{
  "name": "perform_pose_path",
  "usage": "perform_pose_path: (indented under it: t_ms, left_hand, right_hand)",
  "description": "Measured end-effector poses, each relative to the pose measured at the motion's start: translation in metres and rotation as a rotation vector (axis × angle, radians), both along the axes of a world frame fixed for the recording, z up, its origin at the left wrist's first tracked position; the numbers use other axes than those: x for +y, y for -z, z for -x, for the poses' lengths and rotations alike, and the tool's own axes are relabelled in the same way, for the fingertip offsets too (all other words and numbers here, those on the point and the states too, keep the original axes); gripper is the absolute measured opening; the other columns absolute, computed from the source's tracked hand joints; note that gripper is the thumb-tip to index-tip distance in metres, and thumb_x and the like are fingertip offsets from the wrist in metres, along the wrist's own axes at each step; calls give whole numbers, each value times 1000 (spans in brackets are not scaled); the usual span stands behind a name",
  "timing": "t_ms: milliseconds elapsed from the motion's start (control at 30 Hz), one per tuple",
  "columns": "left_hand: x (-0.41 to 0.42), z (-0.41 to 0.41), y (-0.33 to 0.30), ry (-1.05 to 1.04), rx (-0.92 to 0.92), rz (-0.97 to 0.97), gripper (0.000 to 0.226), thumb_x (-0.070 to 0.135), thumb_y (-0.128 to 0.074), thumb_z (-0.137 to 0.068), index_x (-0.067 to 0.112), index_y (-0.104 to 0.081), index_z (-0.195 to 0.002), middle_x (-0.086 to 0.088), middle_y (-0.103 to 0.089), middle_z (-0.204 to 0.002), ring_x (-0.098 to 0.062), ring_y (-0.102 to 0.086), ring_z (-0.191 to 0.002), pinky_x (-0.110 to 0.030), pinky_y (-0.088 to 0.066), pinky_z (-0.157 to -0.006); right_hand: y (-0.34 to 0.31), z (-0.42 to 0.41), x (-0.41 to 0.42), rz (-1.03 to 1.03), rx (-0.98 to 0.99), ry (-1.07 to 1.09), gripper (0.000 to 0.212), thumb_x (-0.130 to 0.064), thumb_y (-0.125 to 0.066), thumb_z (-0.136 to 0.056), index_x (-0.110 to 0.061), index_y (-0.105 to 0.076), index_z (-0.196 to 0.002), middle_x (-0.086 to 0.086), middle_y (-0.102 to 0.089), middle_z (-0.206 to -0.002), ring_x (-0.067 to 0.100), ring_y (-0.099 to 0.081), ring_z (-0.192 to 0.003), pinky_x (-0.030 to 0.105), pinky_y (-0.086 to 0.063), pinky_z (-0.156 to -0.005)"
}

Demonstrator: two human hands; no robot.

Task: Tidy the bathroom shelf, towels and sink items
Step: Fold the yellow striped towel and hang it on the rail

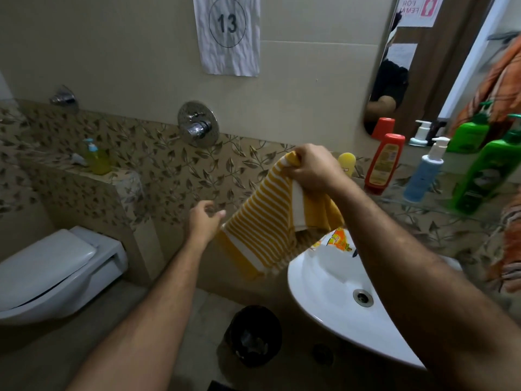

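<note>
The white sink point(324, 280) is at the lower right, and the yellow striped towel point(270, 221) hangs in the air over its left edge. The right hand point(311, 167) grips the towel's upper corner in a fist, and the left hand point(204, 221), fingers loosely curled, touches its left edge; whether it really pinches the cloth I cannot tell.

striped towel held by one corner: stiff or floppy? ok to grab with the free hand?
Likely floppy: the towel hangs in folds from the right hand, which grips its top. Probably light, since one hand carries it. The left hand reaches for its edge; expect that edge to swing.
</note>
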State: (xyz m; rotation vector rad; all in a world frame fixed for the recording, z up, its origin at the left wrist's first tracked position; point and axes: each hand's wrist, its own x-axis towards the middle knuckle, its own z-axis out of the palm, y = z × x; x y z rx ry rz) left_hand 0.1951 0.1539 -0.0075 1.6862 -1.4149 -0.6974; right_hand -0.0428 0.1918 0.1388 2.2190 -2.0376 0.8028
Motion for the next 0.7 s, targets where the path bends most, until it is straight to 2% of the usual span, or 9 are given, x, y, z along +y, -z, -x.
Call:
perform_pose_path:
  t_ms: [100,133,200,267,333,433,500,633,700]
  left_hand:
    - [19,44,-21,318,247,123,20,28,-67,-89,17,-68,-106,-1,-69,-101,-21,-66,-100,-32,-54,-80]
    - [28,57,-26,397,343,131,22,34,-65,-90,17,-68,-104,-3,-70,-101,-23,-66,-99,-34,-54,-78]
    - [45,77,-33,543,489,118,50,60,-59,-83,17,-68,-106,-8,-70,-105,-23,-66,-99,-36,-54,-79]
    - [58,87,-33,656,533,126,77,87,-53,-62,26,-66,-106,-1,-69,-105,-12,-65,-96,-28,-52,-83]
    - [67,93,-31,688,549,160,91,94,-52,-48,30,-60,-113,9,-66,-110,-1,-63,-101,-21,-51,-88]
    - [71,101,-27,655,526,167,112,89,-67,-40,22,-51,-129,4,-63,-122,-5,-60,-113,-35,-48,-101]
    - [74,107,-29,653,506,147,113,80,-76,-40,22,-50,-133,0,-63,-127,-15,-59,-119,-41,-48,-102]
    - [81,116,-39,622,296,134,95,44,-88,-57,26,-42,-138,11,-56,-122,-9,-54,-116,-7,-43,-85]
    - [79,119,-34,543,251,219,85,44,-87,-59,28,-46,-132,9,-59,-121,-8,-56,-113,-16,-46,-91]
  right_hand:
    - [14,-5,-4,-114,-92,37,18,-25,-67,-81,-21,-54,-69,-2,-58,-75,20,-59,-80,29,-41,-65]
    - [19,-3,-7,-154,-154,57,16,-23,-67,-81,-21,-56,-70,-1,-59,-74,21,-60,-79,29,-42,-64]
    - [28,1,-10,-216,-343,103,15,-25,-69,-80,-12,-64,-82,4,-63,-77,22,-62,-76,32,-49,-64]
    - [33,7,-12,-256,-578,137,20,-25,-70,-80,-8,-65,-88,8,-62,-76,20,-61,-70,33,-50,-62]
    - [33,15,-14,-282,-764,171,16,-22,-68,-82,-10,-60,-88,7,-55,-69,18,-54,-58,28,-45,-53]
    - [32,21,-18,-314,-954,227,14,-19,-63,-88,-11,-52,-91,8,-49,-68,18,-51,-55,27,-44,-54]
    - [34,22,-21,-324,-1051,246,14,-19,-63,-88,-10,-52,-88,8,-49,-69,19,-53,-60,33,-47,-61]
    - [37,20,-26,-320,-1107,264,14,-18,-60,-89,-11,-52,-80,5,-47,-65,17,-51,-56,30,-44,-56]
    - [37,20,-28,-323,-1139,254,14,-16,-59,-89,-11,-52,-79,5,-47,-64,16,-50,-54,27,-43,-52]
